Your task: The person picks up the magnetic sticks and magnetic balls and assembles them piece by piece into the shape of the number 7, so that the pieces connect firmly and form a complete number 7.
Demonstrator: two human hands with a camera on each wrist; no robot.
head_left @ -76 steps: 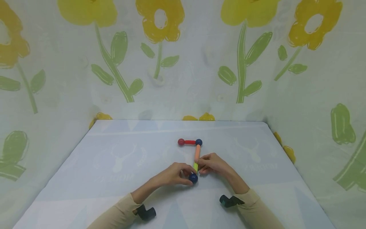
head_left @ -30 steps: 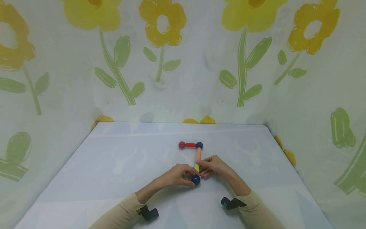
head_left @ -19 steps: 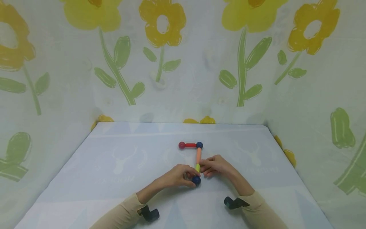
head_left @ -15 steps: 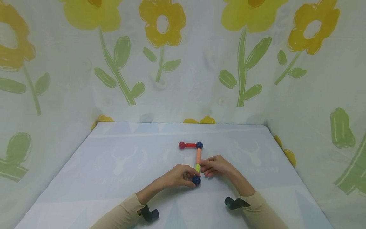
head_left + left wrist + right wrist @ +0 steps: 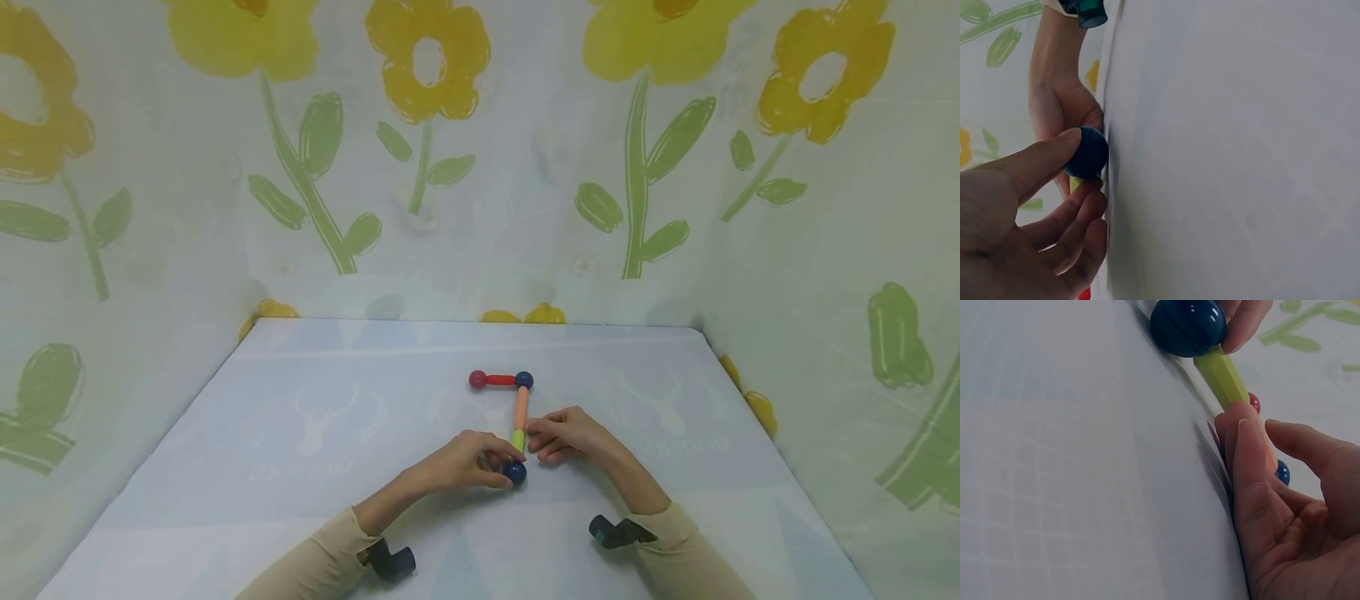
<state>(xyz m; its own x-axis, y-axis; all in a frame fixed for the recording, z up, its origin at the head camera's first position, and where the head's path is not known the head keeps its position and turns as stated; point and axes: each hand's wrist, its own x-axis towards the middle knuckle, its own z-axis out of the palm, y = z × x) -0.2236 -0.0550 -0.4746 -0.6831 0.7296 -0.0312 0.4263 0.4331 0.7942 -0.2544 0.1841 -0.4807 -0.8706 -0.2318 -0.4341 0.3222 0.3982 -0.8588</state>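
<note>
Near the middle of the table, toy sticks and balls form a bent line. A red ball [image 5: 477,380] and a red stick [image 5: 500,380] lead to the far blue ball [image 5: 524,380]. From there an orange stick [image 5: 521,407] and a yellow-green stick [image 5: 518,439] run toward me, ending at the near blue ball [image 5: 1189,325]. My left hand [image 5: 465,458] pinches this near ball between thumb and fingers. My right hand [image 5: 567,435] is right beside the two sticks, its thumb apart from them in the right wrist view; whether its fingertips touch them is hard to tell.
The table [image 5: 300,483] has a pale printed cover. Flower-patterned sheets [image 5: 510,208] hang behind it and at both sides. A dark camera mount sits on each wrist, the left mount [image 5: 392,560] and the right mount [image 5: 615,532].
My right hand pinched around the sticks earlier; its fingers have loosened and shifted slightly right, showing more of the joint. The near ball and left hand moved slightly right early on, then stayed.
</note>
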